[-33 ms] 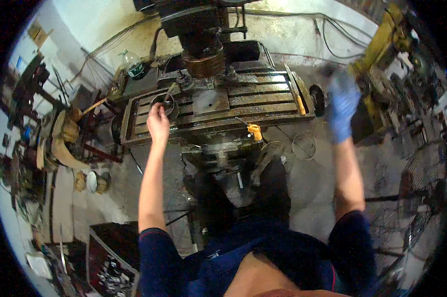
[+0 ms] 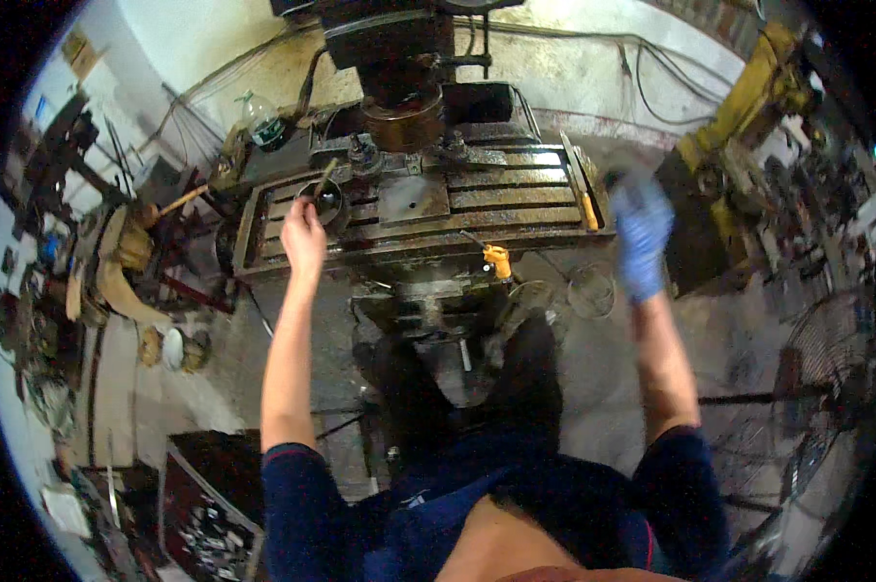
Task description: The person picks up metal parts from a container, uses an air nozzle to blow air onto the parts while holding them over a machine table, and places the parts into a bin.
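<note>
My bare left hand [image 2: 304, 231] is closed, its fingertips at the near left rim of a dark round pot [image 2: 331, 213] on the slotted machine table [image 2: 516, 199]. A thin stick-like tool [image 2: 327, 177], perhaps a brush, rises from those fingers; its lower end is hidden. My right hand [image 2: 644, 238], in a blue glove, is beside the table's right end, by a dark round handwheel [image 2: 615, 180]. Motion smears its fingers, and I cannot tell whether it grips the wheel. Above the table's middle hangs the machine's spindle head [image 2: 399, 116], over a flat metal block [image 2: 414, 199].
A yellow-handled tool [image 2: 589, 209] lies along the table's right edge. At the front edge hangs a yellow air gun [image 2: 497, 260]. A clear plastic bottle [image 2: 261, 121] stands behind left. Yellow machinery [image 2: 729, 116] rises at right, near a fan [image 2: 826, 339]. A bin of metal pieces [image 2: 210, 524] is lower left.
My right hand has moved left and nearer to me, toward the handwheel. My left hand has shifted slightly left with the stick-like tool. The whole view has shifted slightly.
</note>
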`<action>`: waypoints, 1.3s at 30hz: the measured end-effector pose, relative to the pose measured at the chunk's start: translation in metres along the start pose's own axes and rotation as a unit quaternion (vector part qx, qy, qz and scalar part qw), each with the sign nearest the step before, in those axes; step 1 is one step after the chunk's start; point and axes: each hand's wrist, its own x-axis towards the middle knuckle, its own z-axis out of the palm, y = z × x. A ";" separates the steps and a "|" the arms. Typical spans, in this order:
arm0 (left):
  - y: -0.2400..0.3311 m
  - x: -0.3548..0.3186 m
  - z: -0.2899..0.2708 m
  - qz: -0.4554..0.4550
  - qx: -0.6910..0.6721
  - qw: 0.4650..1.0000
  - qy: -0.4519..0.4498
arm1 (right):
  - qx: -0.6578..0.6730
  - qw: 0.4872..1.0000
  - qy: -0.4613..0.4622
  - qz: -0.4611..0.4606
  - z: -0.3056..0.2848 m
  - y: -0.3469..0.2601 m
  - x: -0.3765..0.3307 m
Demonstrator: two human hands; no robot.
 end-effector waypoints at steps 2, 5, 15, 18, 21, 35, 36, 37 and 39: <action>-0.020 0.008 0.001 0.026 0.084 0.996 0.021 | 0.137 0.943 -0.141 0.269 0.029 0.000 -0.068; -0.010 0.010 0.001 0.021 0.178 0.983 -0.051 | 0.155 0.912 -0.211 0.315 0.069 0.059 -0.147; -0.009 -0.012 -0.026 -0.020 0.159 0.979 -0.128 | 0.226 0.812 -0.271 0.464 0.183 0.128 -0.226; -0.018 -0.023 -0.055 -0.075 0.121 0.984 -0.109 | 0.152 0.847 -0.249 0.443 0.176 0.083 -0.218; -0.050 -0.053 -0.066 -0.146 0.052 0.983 -0.102 | 0.224 0.910 -0.152 0.313 0.157 0.057 -0.201; -0.104 -0.183 -0.063 -0.252 0.001 0.938 -0.238 | -0.347 0.763 -0.542 0.055 0.172 -0.050 -0.028; -0.093 -0.177 -0.069 -0.249 0.003 0.940 -0.233 | -0.339 0.774 -0.532 0.051 0.178 -0.053 -0.023; -0.089 -0.173 -0.072 -0.245 0.003 0.942 -0.228 | -0.333 0.785 -0.521 0.047 0.183 -0.054 -0.019; -0.095 -0.170 -0.074 -0.248 0.005 0.943 -0.221 | -0.331 0.797 -0.500 0.066 0.193 -0.054 -0.014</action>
